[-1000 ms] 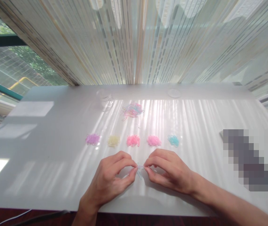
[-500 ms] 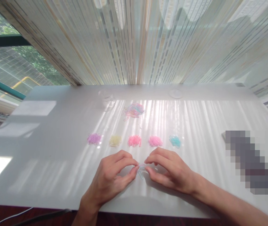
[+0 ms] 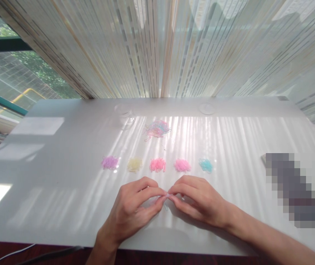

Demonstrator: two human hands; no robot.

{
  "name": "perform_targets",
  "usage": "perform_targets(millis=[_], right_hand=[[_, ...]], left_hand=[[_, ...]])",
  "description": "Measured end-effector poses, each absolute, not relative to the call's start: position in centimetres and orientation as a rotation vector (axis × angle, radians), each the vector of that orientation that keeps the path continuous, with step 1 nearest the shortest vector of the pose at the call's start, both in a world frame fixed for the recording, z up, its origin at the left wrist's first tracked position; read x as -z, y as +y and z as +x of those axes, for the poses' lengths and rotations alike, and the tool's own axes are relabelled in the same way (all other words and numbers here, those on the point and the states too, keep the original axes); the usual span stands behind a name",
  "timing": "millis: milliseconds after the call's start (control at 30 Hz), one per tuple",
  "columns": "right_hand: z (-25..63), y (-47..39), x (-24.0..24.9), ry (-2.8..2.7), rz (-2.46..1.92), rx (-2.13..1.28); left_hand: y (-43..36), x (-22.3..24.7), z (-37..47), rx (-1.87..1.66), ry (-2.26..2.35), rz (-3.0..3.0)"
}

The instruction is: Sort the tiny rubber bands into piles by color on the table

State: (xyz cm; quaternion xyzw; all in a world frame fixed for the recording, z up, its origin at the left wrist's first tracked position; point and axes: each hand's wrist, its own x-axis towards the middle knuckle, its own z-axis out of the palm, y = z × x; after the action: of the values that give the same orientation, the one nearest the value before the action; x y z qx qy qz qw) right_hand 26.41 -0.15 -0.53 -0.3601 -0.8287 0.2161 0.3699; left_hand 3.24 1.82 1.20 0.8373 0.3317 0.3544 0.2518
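Between my two hands, small pale pink and bluish loops (image 3: 166,206) show just above the table. My left hand (image 3: 137,202) pinches some of them between thumb and fingers. From the other side my right hand (image 3: 200,198) pinches them too, its fingertips meeting those of my left hand. Beyond the hands lies a row of small piles: purple (image 3: 110,162), yellow (image 3: 134,164), coral pink (image 3: 157,165), pink (image 3: 182,165) and teal (image 3: 206,165). Farther back is a mixed-colour pile of loops (image 3: 157,129).
A clear jar (image 3: 125,117) stands at the back, left of the mixed pile, with a clear round lid (image 3: 206,108) at the back right. A blurred dark object (image 3: 297,189) lies at the right of the white table (image 3: 71,154). Striped curtains hang behind.
My left hand has moved slightly right, and the fingertips of both hands have come together. The loops between them are now more covered.
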Motion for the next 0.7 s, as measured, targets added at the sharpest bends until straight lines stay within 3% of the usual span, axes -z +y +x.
perform_targets(millis=[700], right_hand=[[26.6,-0.01,0.01,-2.136,-0.95,-0.429]], left_hand=[[1.89,-0.3,2.83,-0.959,0.922,2.244]])
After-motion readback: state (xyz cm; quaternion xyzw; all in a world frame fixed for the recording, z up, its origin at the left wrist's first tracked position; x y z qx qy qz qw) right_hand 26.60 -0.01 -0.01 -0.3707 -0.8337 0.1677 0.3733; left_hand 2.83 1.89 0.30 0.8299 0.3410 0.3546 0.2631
